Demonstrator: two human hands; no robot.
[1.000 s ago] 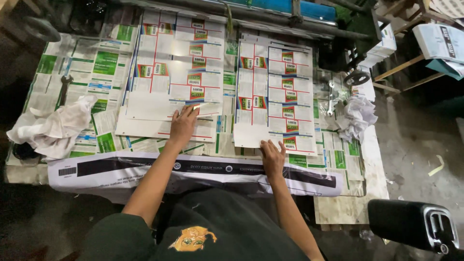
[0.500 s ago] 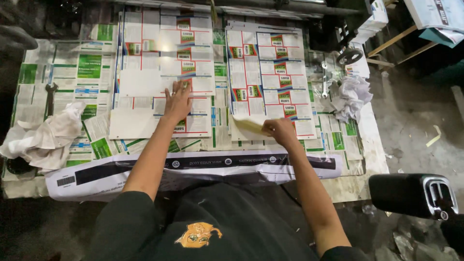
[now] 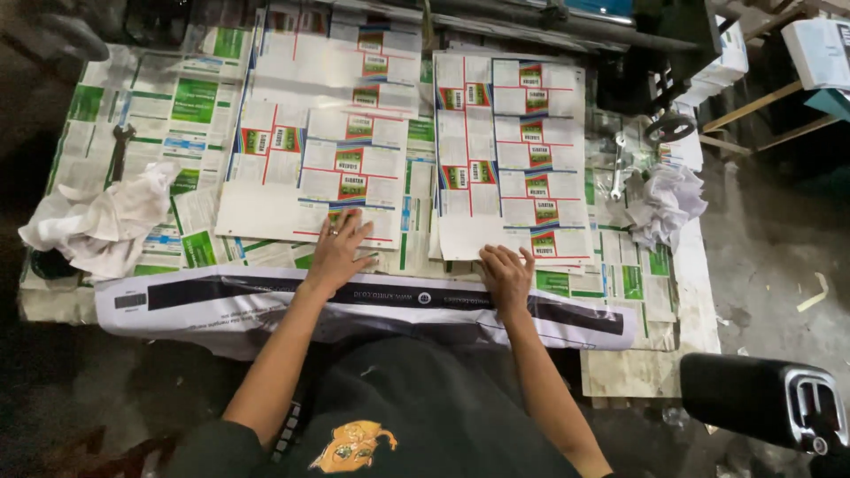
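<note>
Two hands flat, fingers spread: left hand (image 3: 339, 251) presses the near edge of the left stack of printed white carton sheets (image 3: 323, 168), right hand (image 3: 506, 276) the near edge of the right stack (image 3: 509, 150). Crumpled white cloth (image 3: 102, 221) far left of the left hand, crumpled paper (image 3: 666, 202) right on the table (image 3: 646, 363).

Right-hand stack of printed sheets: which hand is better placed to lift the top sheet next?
Probably the right hand. It lies flat on the near edge of the right stack of printed sheets. The left hand is pressed on the left stack of printed sheets, across a gap.
</note>
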